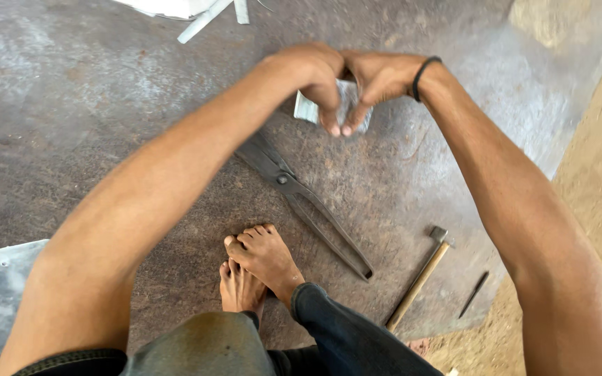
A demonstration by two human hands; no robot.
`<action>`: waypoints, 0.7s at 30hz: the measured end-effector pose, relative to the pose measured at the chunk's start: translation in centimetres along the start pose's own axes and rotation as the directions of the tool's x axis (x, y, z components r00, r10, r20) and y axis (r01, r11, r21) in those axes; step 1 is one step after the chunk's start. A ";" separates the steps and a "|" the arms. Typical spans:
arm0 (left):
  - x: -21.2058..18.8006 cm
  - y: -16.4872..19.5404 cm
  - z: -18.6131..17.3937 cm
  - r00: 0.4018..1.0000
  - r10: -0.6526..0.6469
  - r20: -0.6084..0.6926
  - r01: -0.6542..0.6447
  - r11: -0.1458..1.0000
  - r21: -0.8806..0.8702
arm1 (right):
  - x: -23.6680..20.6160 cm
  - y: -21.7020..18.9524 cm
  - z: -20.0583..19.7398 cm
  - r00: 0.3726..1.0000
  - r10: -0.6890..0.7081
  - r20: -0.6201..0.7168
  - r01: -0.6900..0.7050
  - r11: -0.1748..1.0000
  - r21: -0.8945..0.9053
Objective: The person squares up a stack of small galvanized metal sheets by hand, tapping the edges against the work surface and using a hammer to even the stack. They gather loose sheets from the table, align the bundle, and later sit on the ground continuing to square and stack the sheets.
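Where the dark trouser legs end, two bare feet (256,261) cross on the rusty metal sheet (71,118), and just beyond their toes lie the long tin snips (304,202), the landmark here, slanting with the handles nearest. Right of the snips' handles lie a wooden-handled hammer (423,275) and, further right, a thin dark rod (474,294). Past the snips' blades, both forearms stretch out and converge: the left hand (311,76) and right hand (377,80) are curled shut together around a small folded piece of sheet metal (346,104), fingertips pressing downward. Farther still, pale metal offcuts (203,14) lie at the sheet's far edge.
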State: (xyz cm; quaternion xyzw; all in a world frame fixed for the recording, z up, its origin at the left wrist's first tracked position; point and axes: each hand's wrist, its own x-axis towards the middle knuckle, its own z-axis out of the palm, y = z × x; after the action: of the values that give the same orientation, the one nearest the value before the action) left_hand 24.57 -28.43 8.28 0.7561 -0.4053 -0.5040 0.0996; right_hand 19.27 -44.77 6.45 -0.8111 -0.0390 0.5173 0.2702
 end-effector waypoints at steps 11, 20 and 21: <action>0.0 -0.8 2.9 0.982 0.102 -0.157 -0.101 0.995 0.014 | -1.8 -1.1 4.7 0.955 0.134 -0.265 -0.142 0.990 -0.009; 0.3 0.0 4.5 0.989 0.076 -0.127 -0.072 0.997 0.030 | -2.0 -1.0 6.3 0.939 0.269 -0.215 -0.279 0.960 -0.018; 0.1 0.3 4.9 0.985 0.079 -0.151 -0.073 0.996 0.041 | -2.3 -1.1 6.6 0.933 0.286 -0.217 -0.290 0.957 0.011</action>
State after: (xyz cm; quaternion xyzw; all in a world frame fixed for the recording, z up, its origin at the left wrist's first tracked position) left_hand 20.35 -27.42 6.08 0.7780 -0.4341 -0.4333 0.1360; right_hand 12.74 -42.00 6.70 -0.8622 0.1044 0.4596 0.1855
